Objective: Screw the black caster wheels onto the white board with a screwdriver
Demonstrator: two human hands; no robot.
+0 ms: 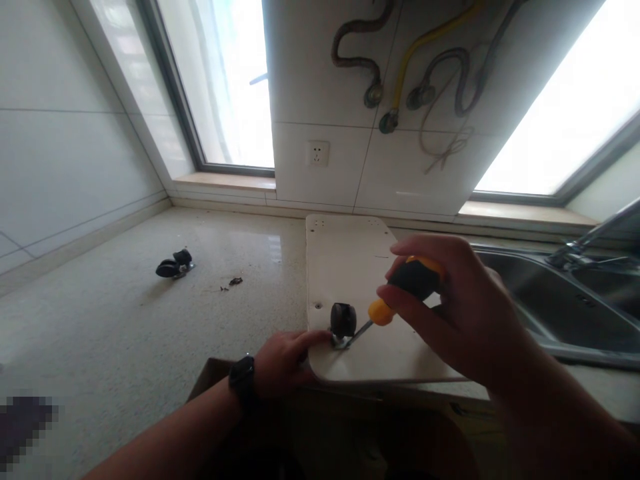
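Observation:
A white board (345,260) with rounded corners lies on the counter, with small screw holes near its far corners. One black caster wheel (343,320) stands on its near left corner on a metal plate. My right hand (450,307) is closed round the yellow and black handle of a screwdriver (381,311). The screwdriver slants down to the left, its tip at the caster's metal plate. At the board's near left edge, my left hand (285,360) grips the corner, thumb on top beside the caster plate. Its other fingers are partly hidden.
Another black caster wheel (173,263) lies on the speckled counter (240,233) to the left, near small dark bits (235,282). On the right is a steel sink (545,307) with a faucet (575,250). Hoses (407,60) and a socket (317,153) are on the wall.

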